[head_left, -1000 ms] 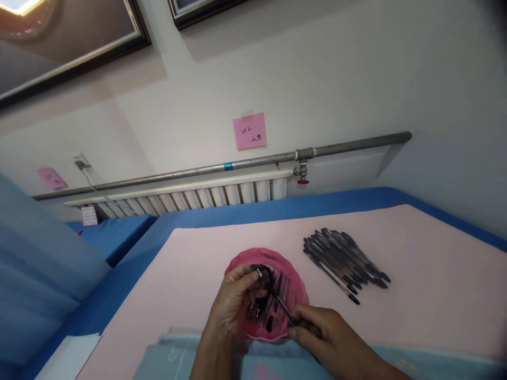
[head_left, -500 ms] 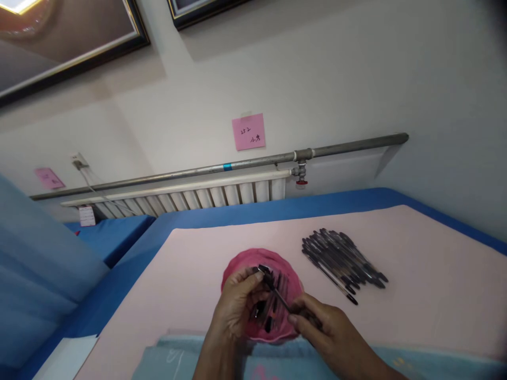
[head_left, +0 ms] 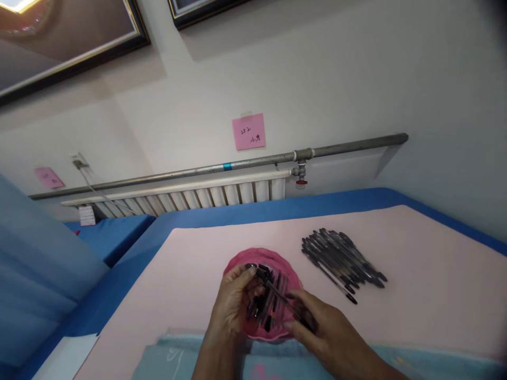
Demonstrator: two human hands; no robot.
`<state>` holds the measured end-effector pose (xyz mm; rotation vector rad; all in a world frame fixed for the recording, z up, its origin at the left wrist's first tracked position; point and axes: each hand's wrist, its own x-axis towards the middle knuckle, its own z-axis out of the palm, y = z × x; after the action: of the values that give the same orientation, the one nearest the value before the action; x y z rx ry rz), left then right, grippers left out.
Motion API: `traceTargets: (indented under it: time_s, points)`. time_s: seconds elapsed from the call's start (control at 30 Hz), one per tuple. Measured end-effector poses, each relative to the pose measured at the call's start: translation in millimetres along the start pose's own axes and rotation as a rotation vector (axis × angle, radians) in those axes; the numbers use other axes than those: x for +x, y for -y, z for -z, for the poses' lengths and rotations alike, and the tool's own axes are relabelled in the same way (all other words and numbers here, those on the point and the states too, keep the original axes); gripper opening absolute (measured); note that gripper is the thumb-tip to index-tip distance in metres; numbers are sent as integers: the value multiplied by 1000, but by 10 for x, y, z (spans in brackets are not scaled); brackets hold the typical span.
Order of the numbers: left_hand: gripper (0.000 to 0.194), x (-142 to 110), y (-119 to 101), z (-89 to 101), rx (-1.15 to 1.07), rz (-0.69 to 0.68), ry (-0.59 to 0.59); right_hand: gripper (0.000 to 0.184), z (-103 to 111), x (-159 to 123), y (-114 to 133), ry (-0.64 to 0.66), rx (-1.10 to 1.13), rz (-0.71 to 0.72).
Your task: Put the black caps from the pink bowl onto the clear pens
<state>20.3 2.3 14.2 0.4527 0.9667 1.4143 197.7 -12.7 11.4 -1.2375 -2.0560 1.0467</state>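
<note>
Over a pink scalloped dish (head_left: 237, 258), both hands hold one pen (head_left: 273, 287) slantwise. My left hand (head_left: 233, 298) pinches its dark upper end, where a black cap seems to sit. Farther down the barrel, my right hand (head_left: 320, 327) is closed around it, slightly blurred; the fingers hide the lower end. Several loose pen parts (head_left: 269, 311), clear barrels and black caps, lie in the dish beneath. To the right, a pile of black-capped clear pens (head_left: 340, 258) lies on the pink sheet.
A pink sheet (head_left: 190, 274) covers the blue bed-like surface (head_left: 237, 211). Blue-green cloth (head_left: 178, 356) lies along the near edge, with white paper (head_left: 65, 359) at left. Behind are a radiator (head_left: 214, 195) and a pipe (head_left: 348, 146). A blue curtain (head_left: 35, 274) hangs left.
My left hand has shifted slightly left, and the pen's upper end with it. The right hand's fingers have loosened and moved slightly along the barrel. The pile is unchanged.
</note>
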Motion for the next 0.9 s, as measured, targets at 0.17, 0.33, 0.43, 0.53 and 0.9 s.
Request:
traceTargets:
  time_s: [0.17,0.33,0.43,0.53,0.9]
  points:
    - [21,0,-4,10,-17,5,28,14,-4,-6,-8,-59,-56,47]
    - [18,15,11,37,-16,-5,33,16,-4,-12,-22,-58,-87,85]
    - [19,20,14,39,-16,-3,24,9,-10,-18,-40,-87,-115,79]
    - [21,18,6,32,-14,-1,24,18,-12,-16,-58,-76,-80,111]
    - [24,7,-3,14,-8,6,5,18,5,-11,-33,-54,-58,90]
